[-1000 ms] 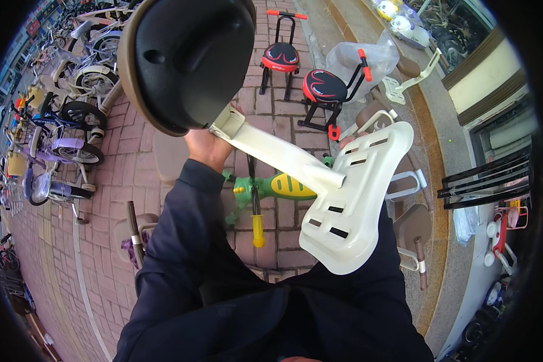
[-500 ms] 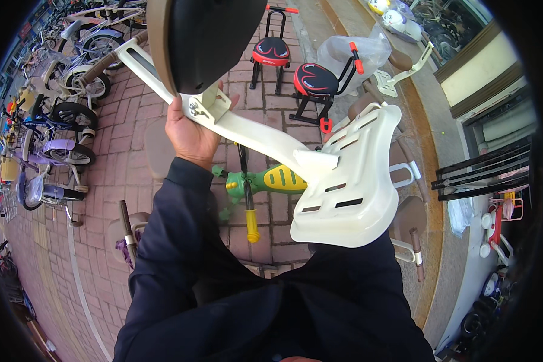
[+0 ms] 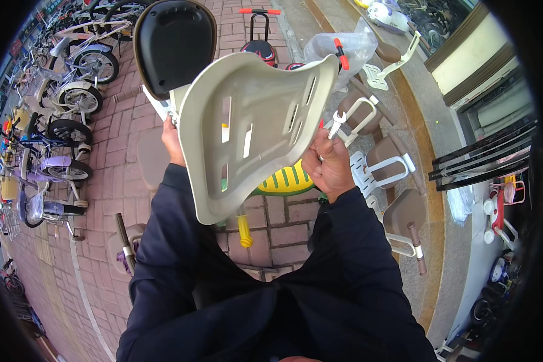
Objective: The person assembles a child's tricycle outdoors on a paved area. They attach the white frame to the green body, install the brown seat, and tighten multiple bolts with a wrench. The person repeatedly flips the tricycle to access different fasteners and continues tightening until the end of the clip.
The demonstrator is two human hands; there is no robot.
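The child bicycle seat (image 3: 253,130) is held up in front of the torso, between the two hands and above the brick pavement (image 3: 122,130). Its black seat base (image 3: 176,45), edged in brown, is at the upper left with the underside exposed. The cream footrest plate (image 3: 210,175) is at the centre, tilted, with its slotted face toward the viewer; it covers most of the connecting stem.

Left hand (image 3: 174,143): positioned at the left edge of the footrest plate, just below the seat base. The fingers close around the pale frame; the plate hides part of this grasp.

Right hand (image 3: 329,164): clenched around a silver open-ended wrench (image 3: 337,125), with the wrench head projecting above the fist. The fist is at the right edge of the plate. Whether it also grips the plate cannot be told.

Below the plate is a green-and-yellow ride-on toy (image 3: 286,182), partly covered, with a yellow handle grip (image 3: 244,231). Beyond the plate are a black-and-red child seat (image 3: 260,50) and a clear plastic bag (image 3: 351,53). Brown child seats (image 3: 406,212) with white frames are to the right, beside the stone step (image 3: 455,142). A row of bicycles (image 3: 81,99) lines the left side.
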